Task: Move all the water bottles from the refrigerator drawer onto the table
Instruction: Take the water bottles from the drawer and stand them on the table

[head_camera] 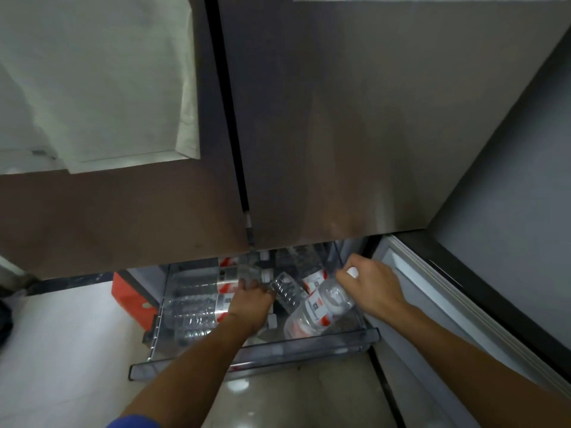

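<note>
Bottles [318, 310] of ribbed clear plastic (white-capped) fill the translucent drawer [278, 355].

Light: dim indoor, soft, no hard shadows.
Brightest area: pale floor [55, 350] at lower left. The glossy tile below the drawer [309, 347] carries a hazy reflection.
Fridge doors [355, 118]: dull sheen, with a faint vertical streak of glare low on the right one.
Drawer interior: shaded beneath the doors, with small highlights on the tilted bottle [318, 310].
Sharpness: soft throughout, labels unreadable, cloth [92, 72] at upper left smeared.
Distortion: wide-angle, so straight edges lean and bow toward the borders.
</note>
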`<state>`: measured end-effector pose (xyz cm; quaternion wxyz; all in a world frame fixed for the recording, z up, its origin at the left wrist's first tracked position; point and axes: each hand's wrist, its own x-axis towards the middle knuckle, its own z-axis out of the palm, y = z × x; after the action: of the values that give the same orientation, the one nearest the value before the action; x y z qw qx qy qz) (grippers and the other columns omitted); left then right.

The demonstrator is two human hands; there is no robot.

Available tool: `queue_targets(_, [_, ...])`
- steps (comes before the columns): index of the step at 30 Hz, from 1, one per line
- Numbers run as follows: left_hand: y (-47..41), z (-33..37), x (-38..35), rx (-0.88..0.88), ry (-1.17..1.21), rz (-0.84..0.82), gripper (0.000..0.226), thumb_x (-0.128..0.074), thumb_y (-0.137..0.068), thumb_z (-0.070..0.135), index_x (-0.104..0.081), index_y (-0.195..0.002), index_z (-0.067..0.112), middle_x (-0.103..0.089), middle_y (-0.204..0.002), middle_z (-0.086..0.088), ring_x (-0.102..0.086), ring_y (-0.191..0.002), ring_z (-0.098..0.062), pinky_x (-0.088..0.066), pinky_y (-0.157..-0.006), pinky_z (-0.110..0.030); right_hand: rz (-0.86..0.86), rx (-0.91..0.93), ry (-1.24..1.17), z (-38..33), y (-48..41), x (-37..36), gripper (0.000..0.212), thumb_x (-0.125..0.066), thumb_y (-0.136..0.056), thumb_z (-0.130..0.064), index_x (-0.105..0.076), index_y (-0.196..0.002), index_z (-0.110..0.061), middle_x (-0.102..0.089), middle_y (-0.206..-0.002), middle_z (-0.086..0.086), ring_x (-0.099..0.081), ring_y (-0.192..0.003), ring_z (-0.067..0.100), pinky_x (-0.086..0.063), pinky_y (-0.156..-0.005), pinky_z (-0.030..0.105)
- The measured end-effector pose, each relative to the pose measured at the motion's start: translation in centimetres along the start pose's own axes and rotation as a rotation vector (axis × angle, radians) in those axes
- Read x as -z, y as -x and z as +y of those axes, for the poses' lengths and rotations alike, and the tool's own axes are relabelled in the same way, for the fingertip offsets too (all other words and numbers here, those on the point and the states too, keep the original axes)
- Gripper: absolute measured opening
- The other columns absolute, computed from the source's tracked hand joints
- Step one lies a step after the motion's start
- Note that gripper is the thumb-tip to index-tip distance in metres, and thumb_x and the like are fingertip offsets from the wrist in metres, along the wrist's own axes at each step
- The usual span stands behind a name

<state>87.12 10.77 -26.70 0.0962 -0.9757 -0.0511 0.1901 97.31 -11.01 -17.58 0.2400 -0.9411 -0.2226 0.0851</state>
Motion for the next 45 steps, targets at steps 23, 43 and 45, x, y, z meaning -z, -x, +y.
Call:
queue_targets(23, [18.2, -12.2, 4.9, 0.492, 0.454, 0.662, 0.039, -0.044, -0.086, 0.059, -0.051, -0.096, 0.022, -0.066, -0.078, -0.005, -0.062, -0.065, -0.025, -0.055, -0.062, -0.038, 0.263, 0.865, 0.076, -13.1, 2.8, -1.5, 0.026, -0.050, -0.078, -0.044, -0.057, -0.066, -0.023, -0.059, -0.056, -0.007, -0.051, -0.044, 0.015, -0.019, -0.045, 0.018])
queue_targets(43, [65.8, -12.6, -5.8, 1.158, 0.372, 0.725, 0.033, -0.056, -0.081, 0.046, -0.058, -0.085, 0.013, -0.065, -0.074, -0.008, -0.051, -0.062, -0.021, -0.037, -0.056, -0.030, 0.103, 1.391, -0.029, -40.9, 31.1, -13.0, 0.039, -0.040, -0.079, -0.050, -0.059, -0.067, -0.018, -0.061, -0.054, 0.004, -0.053, -0.045, 0.026, -0.034, -0.045, 0.026])
queue_targets(45, [71.0, -11.4, -8.1, 1.251, 0.351, 0.686, 0.034, -0.056, -0.080, 0.046, -0.059, -0.085, 0.013, -0.066, -0.076, -0.009, -0.051, -0.063, -0.023, -0.034, -0.057, -0.029, 0.051, 1.453, -0.050, -43.4, 35.4, -15.2, 0.039, -0.041, -0.078, -0.051, -0.061, -0.067, -0.020, -0.061, -0.053, 0.004, -0.054, -0.044, 0.024, -0.032, -0.047, 0.024])
